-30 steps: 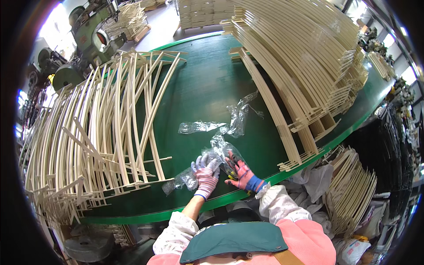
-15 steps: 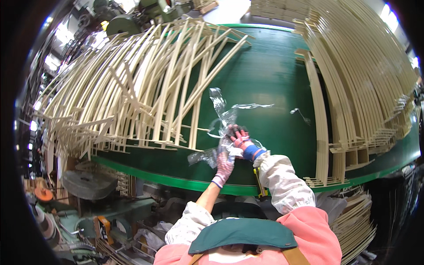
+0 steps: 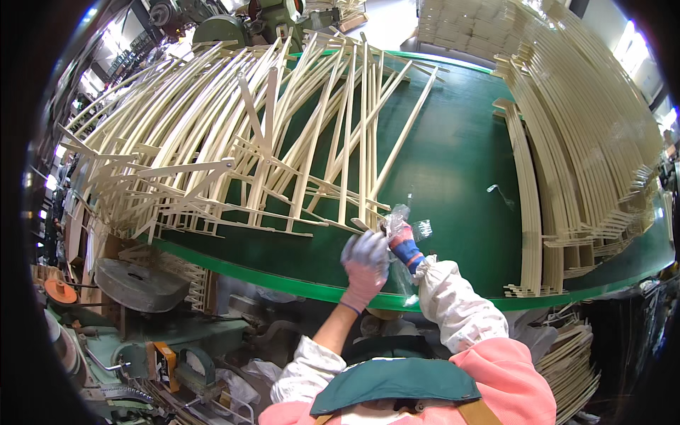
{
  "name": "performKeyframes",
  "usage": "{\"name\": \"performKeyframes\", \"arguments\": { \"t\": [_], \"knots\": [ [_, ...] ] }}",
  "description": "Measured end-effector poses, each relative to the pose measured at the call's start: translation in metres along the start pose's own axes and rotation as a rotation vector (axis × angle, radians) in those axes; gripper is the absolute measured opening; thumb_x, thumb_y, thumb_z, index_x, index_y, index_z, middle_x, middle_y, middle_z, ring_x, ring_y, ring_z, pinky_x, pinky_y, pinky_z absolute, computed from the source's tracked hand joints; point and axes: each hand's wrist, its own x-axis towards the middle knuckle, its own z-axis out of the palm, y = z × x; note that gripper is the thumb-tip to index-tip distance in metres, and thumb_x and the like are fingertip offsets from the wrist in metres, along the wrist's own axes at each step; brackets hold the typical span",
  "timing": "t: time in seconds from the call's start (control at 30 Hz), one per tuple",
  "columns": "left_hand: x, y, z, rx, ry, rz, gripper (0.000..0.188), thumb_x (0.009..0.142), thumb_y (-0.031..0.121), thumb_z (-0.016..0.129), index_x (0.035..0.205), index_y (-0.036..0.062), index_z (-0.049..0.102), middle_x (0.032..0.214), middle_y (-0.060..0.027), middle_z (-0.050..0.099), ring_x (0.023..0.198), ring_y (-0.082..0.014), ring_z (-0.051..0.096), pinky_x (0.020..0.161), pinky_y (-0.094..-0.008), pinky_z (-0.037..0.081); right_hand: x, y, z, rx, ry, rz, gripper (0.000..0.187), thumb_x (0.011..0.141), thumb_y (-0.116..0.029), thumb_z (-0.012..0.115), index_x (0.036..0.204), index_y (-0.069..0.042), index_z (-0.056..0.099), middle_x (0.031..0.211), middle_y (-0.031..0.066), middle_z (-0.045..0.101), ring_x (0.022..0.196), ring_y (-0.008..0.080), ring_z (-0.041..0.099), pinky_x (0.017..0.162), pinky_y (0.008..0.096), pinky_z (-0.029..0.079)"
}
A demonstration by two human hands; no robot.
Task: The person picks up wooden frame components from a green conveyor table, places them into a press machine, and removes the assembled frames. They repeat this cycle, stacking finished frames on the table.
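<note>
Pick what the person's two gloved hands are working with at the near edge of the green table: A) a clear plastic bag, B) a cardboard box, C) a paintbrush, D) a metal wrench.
A: the left hand and right hand meet on crinkled clear plastic bag, over the green table, just beside the pile of pale wooden strips.

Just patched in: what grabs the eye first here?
The tangled heap of pale curved wooden strips sprawling over the left of the green table, and a neater stack along its right side. At the near edge, the gloved left hand and right hand meet at crinkled clear plastic film.
</note>
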Motion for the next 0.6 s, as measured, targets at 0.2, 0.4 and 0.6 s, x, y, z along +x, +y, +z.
{"name": "performKeyframes", "arguments": {
  "t": [0.2, 0.4, 0.6],
  "knots": [
    [0.101, -0.045, -0.012, 0.405, -0.719, 0.247, 0.056, 0.082, 0.03, 0.054, 0.13, 0.0032, 0.045, 0.129, -0.0219, 0.048, 0.127, -0.0387, 0.039, 0.108, -0.0513, 0.02, 0.003, 0.007, 0.035, 0.434, 0.138, -0.168, 0.02, 0.084, -0.02, 0.053, 0.093, -0.006, 0.063, 0.095, 0.0177, 0.063, 0.087, 0.0372, 0.059, 0.08, 0.0453, 0.047],
    [0.102, -0.077, -0.015, 0.481, -0.674, 0.165, 0.062, 0.083, 0.038, 0.058, 0.132, 0.0031, 0.044, 0.132, -0.0148, 0.049, 0.121, -0.0404, 0.043, 0.105, -0.0496, 0.027, -0.055, -0.051, -0.009, -0.195, -0.262, -0.241, 0.023, 0.085, -0.024, 0.054, 0.102, -0.01, 0.059, 0.088, 0.0119, 0.065, 0.07, 0.0313, 0.063, 0.064, 0.0399, 0.05],
    [0.114, -0.08, 0.0, 0.591, -0.524, 0.293, 0.042, 0.089, 0.021, 0.048, 0.128, 0.0058, 0.048, 0.123, -0.0168, 0.052, 0.113, -0.0277, 0.05, 0.101, -0.0433, 0.034, -0.087, -0.092, -0.047, 0.537, 0.059, -0.436, 0.025, 0.074, -0.017, 0.066, 0.095, -0.006, 0.058, 0.075, 0.0111, 0.064, 0.069, 0.0247, 0.065, 0.06, 0.0331, 0.05]
  ]
}}
